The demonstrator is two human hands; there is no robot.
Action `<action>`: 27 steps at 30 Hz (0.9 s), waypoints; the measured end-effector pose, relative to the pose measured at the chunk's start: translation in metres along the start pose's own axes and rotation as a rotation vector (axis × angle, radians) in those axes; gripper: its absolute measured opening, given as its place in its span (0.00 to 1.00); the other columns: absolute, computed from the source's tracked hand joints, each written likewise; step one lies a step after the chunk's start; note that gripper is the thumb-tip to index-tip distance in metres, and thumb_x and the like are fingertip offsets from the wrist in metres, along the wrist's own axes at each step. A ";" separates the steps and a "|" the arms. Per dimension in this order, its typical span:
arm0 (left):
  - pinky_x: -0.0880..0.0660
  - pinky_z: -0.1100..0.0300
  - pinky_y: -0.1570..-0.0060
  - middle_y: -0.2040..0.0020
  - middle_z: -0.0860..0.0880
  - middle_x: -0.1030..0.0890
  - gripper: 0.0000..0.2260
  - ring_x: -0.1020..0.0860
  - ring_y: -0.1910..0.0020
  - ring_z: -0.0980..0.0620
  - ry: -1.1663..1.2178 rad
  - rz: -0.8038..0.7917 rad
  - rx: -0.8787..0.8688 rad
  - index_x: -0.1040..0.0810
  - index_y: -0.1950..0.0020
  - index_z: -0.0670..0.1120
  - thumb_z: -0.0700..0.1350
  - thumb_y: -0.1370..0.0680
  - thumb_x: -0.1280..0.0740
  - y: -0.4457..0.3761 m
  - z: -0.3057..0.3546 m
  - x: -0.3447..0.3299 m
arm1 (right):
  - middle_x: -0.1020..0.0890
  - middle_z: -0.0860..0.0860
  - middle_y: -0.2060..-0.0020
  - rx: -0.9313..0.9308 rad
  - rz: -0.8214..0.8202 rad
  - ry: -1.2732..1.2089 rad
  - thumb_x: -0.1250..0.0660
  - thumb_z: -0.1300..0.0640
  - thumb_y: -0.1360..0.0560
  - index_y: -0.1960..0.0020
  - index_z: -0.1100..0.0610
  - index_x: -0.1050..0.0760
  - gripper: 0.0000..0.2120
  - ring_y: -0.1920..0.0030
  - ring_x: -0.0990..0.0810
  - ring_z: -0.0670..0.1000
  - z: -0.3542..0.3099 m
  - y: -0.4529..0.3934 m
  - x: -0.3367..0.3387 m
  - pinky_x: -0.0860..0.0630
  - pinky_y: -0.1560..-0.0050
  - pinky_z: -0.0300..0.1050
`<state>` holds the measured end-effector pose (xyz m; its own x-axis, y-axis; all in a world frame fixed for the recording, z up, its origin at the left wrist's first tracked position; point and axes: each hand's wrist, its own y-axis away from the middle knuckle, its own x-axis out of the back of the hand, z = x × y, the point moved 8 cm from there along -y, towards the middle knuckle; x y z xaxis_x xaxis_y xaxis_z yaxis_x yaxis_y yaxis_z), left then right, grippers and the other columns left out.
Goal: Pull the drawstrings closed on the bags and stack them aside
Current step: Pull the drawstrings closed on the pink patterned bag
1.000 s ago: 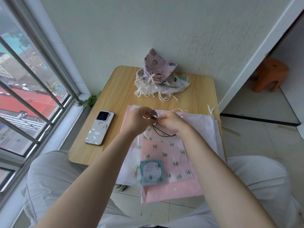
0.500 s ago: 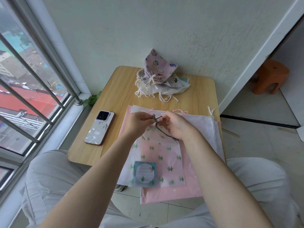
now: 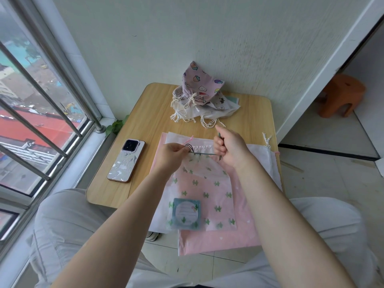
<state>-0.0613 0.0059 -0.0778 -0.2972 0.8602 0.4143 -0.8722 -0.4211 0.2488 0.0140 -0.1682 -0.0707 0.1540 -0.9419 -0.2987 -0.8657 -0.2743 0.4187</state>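
So the cactus-print bag (image 3: 204, 183) is lying flat on top of the pink and white bags (image 3: 264, 161), all of it at the near edge of the wooden table (image 3: 145, 125) and hanging off toward the knees. The left hand (image 3: 170, 154) is pinching the gathered neck and the dark cord loops, probably to anchor the bag so it isn't sliding. The right hand (image 3: 231, 148) is curling into a fist round the drawstring (image 3: 207, 154), which is running taut between the two hands, so I'd say the cinching is about halfway. The finished pile (image 3: 199, 98) is sitting at the table's far edge by the wall, out of the way. A phone (image 3: 126, 161) is lying at the table's left side
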 end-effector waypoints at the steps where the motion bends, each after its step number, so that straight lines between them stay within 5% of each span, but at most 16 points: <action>1: 0.31 0.63 0.67 0.62 0.50 0.19 0.08 0.27 0.67 0.54 -0.004 0.016 0.012 0.16 0.57 0.47 0.49 0.23 0.30 -0.001 -0.002 0.002 | 0.35 0.49 0.76 0.040 0.006 0.157 0.38 0.56 0.20 0.64 0.55 0.37 0.15 0.79 0.42 0.46 -0.002 0.000 0.002 0.47 0.75 0.39; 6: 0.28 0.58 0.61 0.62 0.48 0.18 0.09 0.25 0.65 0.51 -0.022 -0.002 0.038 0.16 0.58 0.46 0.50 0.24 0.30 -0.003 -0.004 0.003 | 0.22 0.49 0.67 0.187 -0.037 0.934 0.33 0.52 0.25 0.59 0.57 0.29 0.10 0.71 0.27 0.45 -0.013 0.008 -0.014 0.32 0.68 0.40; 11: 0.32 0.60 0.65 0.68 0.50 0.23 0.11 0.28 0.67 0.53 -0.077 -0.005 0.040 0.18 0.64 0.47 0.49 0.23 0.31 -0.004 0.000 0.001 | 0.21 0.45 0.59 0.233 -0.124 1.334 0.31 0.50 0.29 0.55 0.54 0.24 0.08 0.55 0.23 0.48 -0.011 0.016 -0.034 0.29 0.61 0.42; 20: 0.30 0.58 0.63 0.63 0.43 0.18 0.12 0.26 0.66 0.50 -0.126 0.050 0.097 0.17 0.61 0.42 0.47 0.22 0.34 -0.006 -0.012 0.005 | 0.20 0.51 0.57 0.242 -0.169 1.482 0.28 0.48 0.27 0.57 0.58 0.23 0.13 0.57 0.24 0.51 0.000 0.012 -0.037 0.31 0.61 0.44; 24: 0.30 0.63 0.70 0.69 0.48 0.18 0.09 0.24 0.74 0.53 -0.032 -0.024 0.204 0.17 0.61 0.41 0.42 0.25 0.35 -0.005 -0.015 0.010 | 0.17 0.50 0.50 0.225 -0.227 1.449 0.28 0.54 0.27 0.51 0.55 0.18 0.07 0.50 0.21 0.50 0.001 0.012 -0.038 0.26 0.51 0.43; 27: 0.28 0.60 0.66 0.70 0.47 0.18 0.10 0.22 0.72 0.51 0.081 0.091 0.180 0.19 0.62 0.42 0.41 0.25 0.37 -0.009 -0.010 0.028 | 0.17 0.50 0.48 0.215 -0.268 1.492 0.29 0.57 0.26 0.47 0.56 0.17 0.09 0.47 0.20 0.50 0.003 0.014 -0.041 0.24 0.46 0.44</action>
<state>-0.0653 0.0367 -0.0770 -0.4085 0.8334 0.3724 -0.7590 -0.5367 0.3686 -0.0062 -0.1325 -0.0552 0.5218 -0.2369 0.8195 -0.7655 -0.5541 0.3272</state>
